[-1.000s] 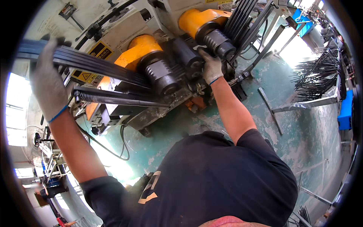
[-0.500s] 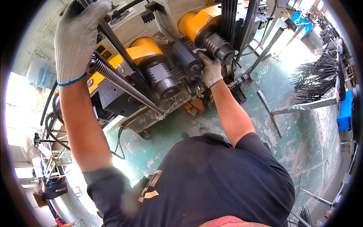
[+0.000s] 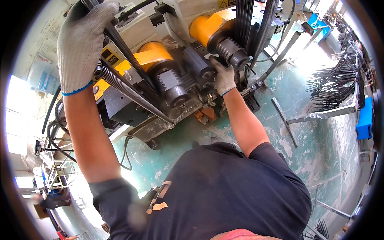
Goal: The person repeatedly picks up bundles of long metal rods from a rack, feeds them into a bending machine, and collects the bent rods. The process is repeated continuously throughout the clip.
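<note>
My left hand (image 3: 80, 48), in a pale knitted glove with a blue cuff, is raised at the upper left. Its fingers close round a dark metal bar (image 3: 120, 44) that slants down into the machine. Beside that bar lies a coil spring on a rod (image 3: 132, 94). My right hand (image 3: 225, 78), also gloved, reaches in between a dark block-like cylinder (image 3: 197, 64) and a ridged dark roller (image 3: 231, 50). Its fingers are curled, and their tips and whatever they hold are hidden. A second ridged roller (image 3: 171, 82) sits below a yellow housing (image 3: 154, 52).
Several upright dark rods (image 3: 243, 20) stand beside a second yellow housing (image 3: 208, 28). At the right, a metal rack (image 3: 324, 114) bears a heap of thin dark rods (image 3: 336, 80). A blue box (image 3: 365, 118) is behind it. Another person (image 3: 56, 201) is far off at the lower left.
Both hands keep nearly the same places and grips. The machine sits very slightly lower in the picture.
</note>
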Action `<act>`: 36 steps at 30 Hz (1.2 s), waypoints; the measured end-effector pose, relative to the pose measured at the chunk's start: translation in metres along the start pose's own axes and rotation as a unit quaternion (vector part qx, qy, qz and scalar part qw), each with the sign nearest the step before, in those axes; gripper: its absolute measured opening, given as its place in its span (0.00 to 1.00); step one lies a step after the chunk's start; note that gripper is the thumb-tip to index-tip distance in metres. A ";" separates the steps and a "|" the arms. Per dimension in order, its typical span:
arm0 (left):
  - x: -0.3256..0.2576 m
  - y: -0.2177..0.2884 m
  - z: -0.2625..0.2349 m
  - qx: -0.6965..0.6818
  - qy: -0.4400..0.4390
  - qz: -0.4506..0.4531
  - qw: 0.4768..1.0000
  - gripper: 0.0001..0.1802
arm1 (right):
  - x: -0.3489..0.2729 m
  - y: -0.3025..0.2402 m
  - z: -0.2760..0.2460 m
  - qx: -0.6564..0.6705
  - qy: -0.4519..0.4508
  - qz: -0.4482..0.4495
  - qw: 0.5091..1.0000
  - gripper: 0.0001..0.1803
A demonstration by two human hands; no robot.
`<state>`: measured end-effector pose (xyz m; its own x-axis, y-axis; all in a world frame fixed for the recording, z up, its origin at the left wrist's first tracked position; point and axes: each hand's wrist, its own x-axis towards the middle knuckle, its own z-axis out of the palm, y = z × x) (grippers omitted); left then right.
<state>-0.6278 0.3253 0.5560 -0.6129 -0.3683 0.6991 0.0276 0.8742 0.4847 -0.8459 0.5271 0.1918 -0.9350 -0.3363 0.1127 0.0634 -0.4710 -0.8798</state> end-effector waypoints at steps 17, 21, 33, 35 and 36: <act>0.004 0.023 -0.003 0.103 -0.003 -0.066 0.992 0.29 | 0.002 -0.001 0.004 0.028 0.014 -0.001 1.000 0.19; 0.013 0.035 -0.007 0.043 -0.016 -0.027 0.999 0.25 | -0.003 -0.009 0.009 0.038 0.024 0.004 0.999 0.18; 0.009 -0.003 -0.016 0.088 -0.096 -0.058 0.990 0.17 | 0.007 0.055 -0.042 0.007 -0.024 -0.042 0.999 0.14; 0.001 -0.016 -0.031 0.153 -0.124 0.061 0.979 0.13 | 0.007 0.063 -0.039 0.047 -0.023 0.010 0.999 0.13; -0.002 -0.019 -0.045 0.185 -0.143 0.108 0.966 0.13 | 0.002 0.059 -0.026 0.070 -0.028 0.042 0.996 0.13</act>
<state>-0.5916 0.2951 0.5691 -0.8195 -0.1084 0.5628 -0.0726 0.9937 0.0857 -0.8533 0.5196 0.1287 -0.9037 -0.4223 0.0703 0.1926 -0.5477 -0.8142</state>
